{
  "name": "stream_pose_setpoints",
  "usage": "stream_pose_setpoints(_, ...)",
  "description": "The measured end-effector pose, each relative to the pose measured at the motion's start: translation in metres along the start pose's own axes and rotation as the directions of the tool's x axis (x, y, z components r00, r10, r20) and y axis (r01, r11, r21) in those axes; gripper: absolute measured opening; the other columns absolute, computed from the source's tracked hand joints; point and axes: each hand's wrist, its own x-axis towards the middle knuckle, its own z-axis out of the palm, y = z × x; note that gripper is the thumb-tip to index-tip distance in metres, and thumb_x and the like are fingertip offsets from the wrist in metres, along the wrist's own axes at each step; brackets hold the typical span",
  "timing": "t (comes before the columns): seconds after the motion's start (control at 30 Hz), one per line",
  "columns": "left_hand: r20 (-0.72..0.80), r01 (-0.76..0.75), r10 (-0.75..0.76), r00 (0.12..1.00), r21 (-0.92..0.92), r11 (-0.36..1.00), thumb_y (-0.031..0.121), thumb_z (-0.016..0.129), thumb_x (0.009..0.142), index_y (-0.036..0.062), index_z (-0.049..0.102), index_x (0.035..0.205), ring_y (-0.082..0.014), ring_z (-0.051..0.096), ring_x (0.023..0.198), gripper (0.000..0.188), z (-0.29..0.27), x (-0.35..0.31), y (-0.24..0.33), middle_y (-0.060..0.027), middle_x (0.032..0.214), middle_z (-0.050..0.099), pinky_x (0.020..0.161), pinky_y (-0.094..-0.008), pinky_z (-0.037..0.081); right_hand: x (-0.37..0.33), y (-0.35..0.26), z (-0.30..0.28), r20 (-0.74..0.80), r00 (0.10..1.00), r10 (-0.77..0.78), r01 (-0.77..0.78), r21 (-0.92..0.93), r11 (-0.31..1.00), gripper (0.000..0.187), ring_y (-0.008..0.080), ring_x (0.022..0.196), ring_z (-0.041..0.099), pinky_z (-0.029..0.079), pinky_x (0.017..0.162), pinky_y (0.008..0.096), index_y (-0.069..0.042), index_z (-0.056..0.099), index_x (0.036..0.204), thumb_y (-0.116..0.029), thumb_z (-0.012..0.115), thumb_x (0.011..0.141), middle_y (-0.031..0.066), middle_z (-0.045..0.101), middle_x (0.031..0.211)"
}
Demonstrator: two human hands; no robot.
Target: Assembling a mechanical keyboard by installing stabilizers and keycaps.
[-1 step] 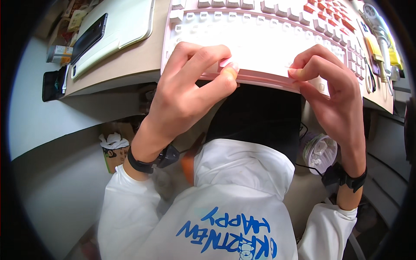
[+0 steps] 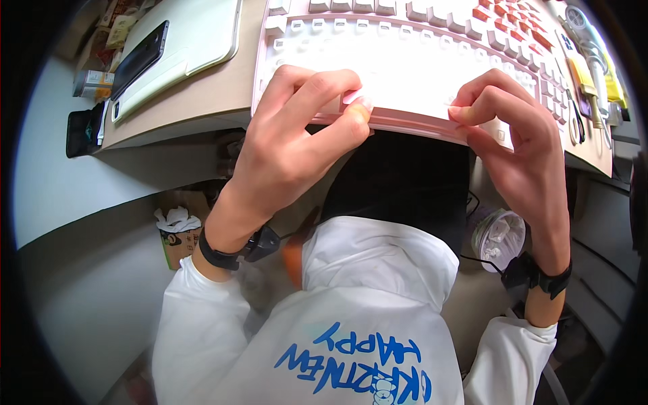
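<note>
A pink keyboard (image 2: 405, 120) lies at the desk's near edge, with grey keycaps (image 2: 361, 7) along its far row and bare switches (image 2: 361, 25) in front of them. My left hand (image 2: 290, 142) is closed over its front left part, thumb and forefinger pinching a pale keycap (image 2: 352, 97). Farther right, my right hand (image 2: 520, 128) is also closed, its thumb and fingertips pressed together at the keyboard's front. What those fingertips hold is lost in glare. Strong light washes out the middle of the keyboard between the hands.
Red keycaps (image 2: 520, 34) form a group at the far right. Beside them lie scissors (image 2: 576, 125) and a yellow-headed brush (image 2: 580, 74). A black phone (image 2: 140, 59) rests on a pale flat case (image 2: 196, 34) at left. Below the desk stand a waste bin (image 2: 498, 239) and a cardboard box (image 2: 177, 248).
</note>
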Motion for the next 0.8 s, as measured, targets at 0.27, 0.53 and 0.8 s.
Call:
stream_pose_setpoints(0.27, 0.061, 0.115, -0.107, 0.992, -0.145, 0.983, -0.003, 0.084, 0.074, 0.0008, 0.071, 0.098, -0.0244, 0.066, 0.091, 0.028, -0.011, 0.003, -0.004, -0.0111, 0.106, 0.07, 0.072, -0.0317, 0.055, -0.002, 0.003, 0.004, -0.025, 1.0, -0.004, 0.004, 0.005, 1.0, 0.02, 0.0178, 0.091, 0.063, 0.049, 0.085, 0.0299, 0.002, 0.062, 0.085, 0.018, 0.065, 0.075, 0.008, 0.065, 0.097)
stream_pose_setpoints(0.53, 0.148, 0.419, -0.392, 0.908, -0.302, 0.856, -0.007, 0.074, 0.083, 0.0036, 0.073, 0.1, -0.0141, 0.065, 0.087, 0.02, -0.019, 0.017, 0.008, -0.0054, 0.099, 0.071, 0.074, -0.0256, 0.047, -0.002, 0.008, 0.003, -0.012, 1.0, -0.013, 0.014, 0.051, 0.999, 0.021, 0.0181, 0.096, 0.063, 0.048, 0.088, 0.0309, 0.004, 0.063, 0.086, 0.022, 0.063, 0.075, 0.0102, 0.064, 0.098)
stream_pose_setpoints(0.8, 0.155, 0.461, -0.435, 0.887, -0.315, 0.829, -0.008, 0.074, 0.082, 0.0039, 0.074, 0.1, -0.0129, 0.063, 0.085, 0.021, -0.018, 0.019, 0.012, -0.0052, 0.098, 0.071, 0.072, -0.0246, 0.046, 0.0, 0.013, -0.003, 0.063, 0.997, -0.033, 0.026, 0.113, 0.993, 0.024, 0.0192, 0.098, 0.062, 0.048, 0.089, 0.0319, 0.004, 0.062, 0.089, 0.023, 0.062, 0.075, 0.0122, 0.063, 0.102)
